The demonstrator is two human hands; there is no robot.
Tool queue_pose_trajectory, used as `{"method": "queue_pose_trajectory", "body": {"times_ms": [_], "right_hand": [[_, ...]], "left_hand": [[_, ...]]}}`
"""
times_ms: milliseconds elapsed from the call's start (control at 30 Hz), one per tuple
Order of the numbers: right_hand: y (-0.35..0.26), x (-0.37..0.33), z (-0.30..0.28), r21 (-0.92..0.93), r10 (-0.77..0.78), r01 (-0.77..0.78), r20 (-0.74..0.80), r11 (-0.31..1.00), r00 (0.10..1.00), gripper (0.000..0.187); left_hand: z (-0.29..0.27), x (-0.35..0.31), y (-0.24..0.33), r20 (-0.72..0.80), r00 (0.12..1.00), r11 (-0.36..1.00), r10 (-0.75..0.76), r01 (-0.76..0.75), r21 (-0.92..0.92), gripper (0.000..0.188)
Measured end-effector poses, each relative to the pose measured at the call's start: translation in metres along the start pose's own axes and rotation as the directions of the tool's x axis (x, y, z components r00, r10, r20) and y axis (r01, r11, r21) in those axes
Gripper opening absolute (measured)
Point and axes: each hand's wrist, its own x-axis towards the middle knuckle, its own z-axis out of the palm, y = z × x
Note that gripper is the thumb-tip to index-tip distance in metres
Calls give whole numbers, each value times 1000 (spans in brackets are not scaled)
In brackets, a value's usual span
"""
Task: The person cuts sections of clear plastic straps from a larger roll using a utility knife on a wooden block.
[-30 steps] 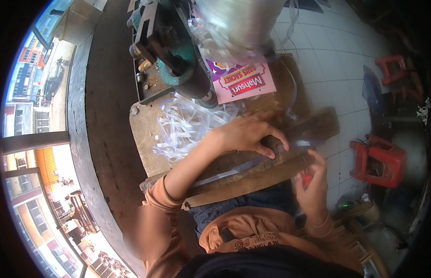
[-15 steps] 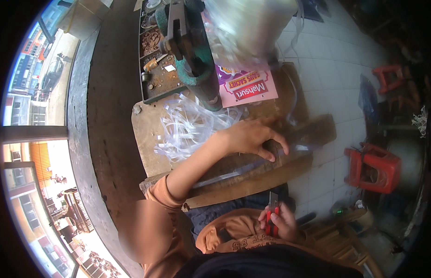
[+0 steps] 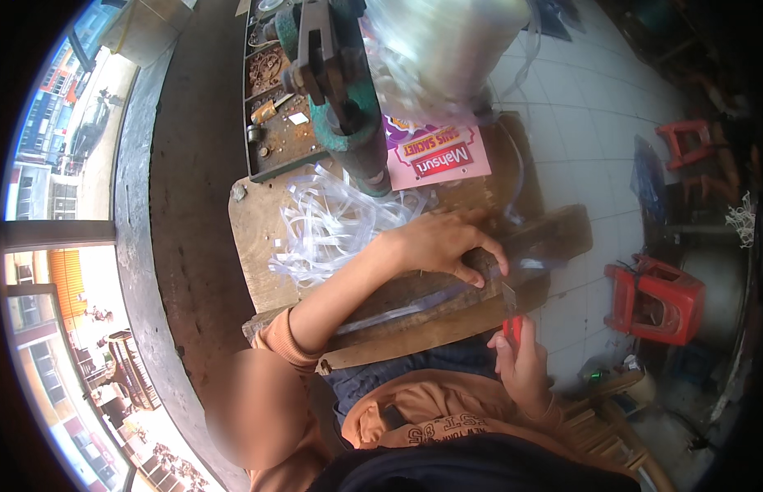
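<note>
A clear plastic strip (image 3: 389, 313) is lying lengthwise along a thick wooden plank (image 3: 571, 232), its long axis running from lower left to upper right across the front of the person's lap. The left hand (image 3: 439, 243) is reaching over it from the far side and is clearly the nearer of the two: its thumb and forefinger are curving apart with a gap showing between them, their tips resting at or just beside the strip, though whether they are pressing it down is something I cannot tell. The right hand (image 3: 525, 361) is staying on the body's side of the plank, its fingers closing round the red handle of a utility knife (image 3: 512, 328), with the strip lying ahead of it and to the left. The bare blade (image 3: 509, 298) is pointing away from the body, roughly crosswise to the strip, and its tip is sitting close to the left forefinger. Beyond the left forearm, a loose heap of clear strips (image 3: 332, 225) is spreading over the wooden worktop (image 3: 257, 246), next to a green metal press (image 3: 355, 152) and a pink printed card (image 3: 426, 168).
</note>
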Motion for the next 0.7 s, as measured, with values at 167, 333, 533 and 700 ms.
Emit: {"method": "queue_pose_trajectory", "body": {"times_ms": [167,333,533,700], "right_hand": [[-7,12,8,-301,-106,73,-95,951,990,35],[-9,14,11,-285,-89,65,-73,956,993,36],[-7,15,13,-308,-124,87,-103,947,987,36],[-8,15,15,-287,-72,45,-85,957,994,35]], "left_hand": [[0,0,-1,7,1000,1000,-11,11,-23,38],[-1,-1,0,17,1000,999,-15,16,-33,38],[-5,0,2,37,999,999,-29,31,-41,37],[-2,-1,2,-1,1000,999,-13,13,-36,38]]}}
